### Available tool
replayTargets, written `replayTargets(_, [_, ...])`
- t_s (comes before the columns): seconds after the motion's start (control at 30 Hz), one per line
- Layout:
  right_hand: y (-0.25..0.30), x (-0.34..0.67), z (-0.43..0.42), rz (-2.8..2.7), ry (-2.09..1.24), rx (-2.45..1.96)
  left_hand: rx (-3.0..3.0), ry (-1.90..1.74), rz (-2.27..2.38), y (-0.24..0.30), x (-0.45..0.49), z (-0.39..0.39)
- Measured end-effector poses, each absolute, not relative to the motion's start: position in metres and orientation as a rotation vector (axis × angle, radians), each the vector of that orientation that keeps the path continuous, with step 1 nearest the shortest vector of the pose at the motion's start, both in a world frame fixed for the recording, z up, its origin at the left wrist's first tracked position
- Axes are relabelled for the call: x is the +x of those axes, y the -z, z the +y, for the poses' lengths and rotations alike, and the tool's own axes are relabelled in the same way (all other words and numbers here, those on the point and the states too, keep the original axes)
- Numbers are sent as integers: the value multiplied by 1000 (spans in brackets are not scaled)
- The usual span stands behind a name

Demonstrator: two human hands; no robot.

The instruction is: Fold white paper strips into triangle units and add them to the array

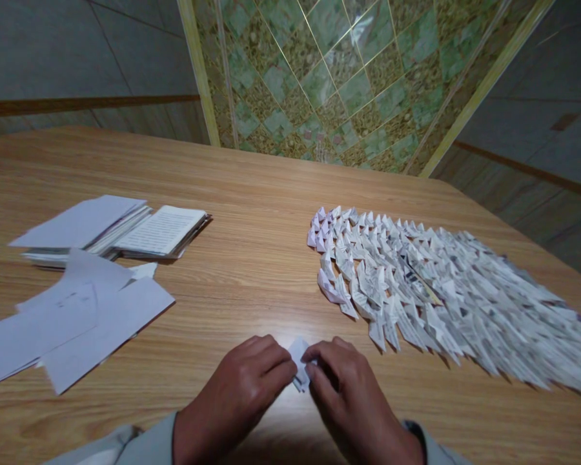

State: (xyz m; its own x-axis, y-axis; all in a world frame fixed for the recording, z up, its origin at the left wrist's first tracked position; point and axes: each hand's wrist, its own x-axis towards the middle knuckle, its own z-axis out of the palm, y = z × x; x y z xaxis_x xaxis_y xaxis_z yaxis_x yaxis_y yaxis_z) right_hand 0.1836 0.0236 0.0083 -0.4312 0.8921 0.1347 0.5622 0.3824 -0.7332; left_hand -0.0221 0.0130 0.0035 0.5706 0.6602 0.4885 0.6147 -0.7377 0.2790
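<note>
A small piece of folded white paper (pixel 299 351) is held low over the near part of the wooden table (pixel 252 284). My left hand (pixel 244 381) pinches its left side between thumb and fingers. From the right, my right hand (pixel 346 387) grips the opposite side, its thumb and forefinger closed on the edge. The fingers cover part of the folds. To the right, many small folded paper boats (pixel 397 271) stand packed in rows, most of them printed and a few pale lilac at the left end.
Loose white sheets (pixel 111 329) overlap at the left. Behind them are a stack of papers (pixel 82 223) and a pile of printed pages (pixel 162 231). A green tiled panel (pixel 329 77) rises beyond the table's far edge.
</note>
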Motion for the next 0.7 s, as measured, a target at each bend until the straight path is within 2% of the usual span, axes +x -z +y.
replayTargets(0.13, [-15,187,25,-2219,-621,-1130,2644,-859,1143,3,-21,14])
replayTargets(0.33, [-15,190,31,-2294,-743,-1069,2502,-900,1234,8,-18,12])
replayTargets(0.7, [-2,189,35,-2178,-583,-1135,2485,-927,1451,8,-17,20])
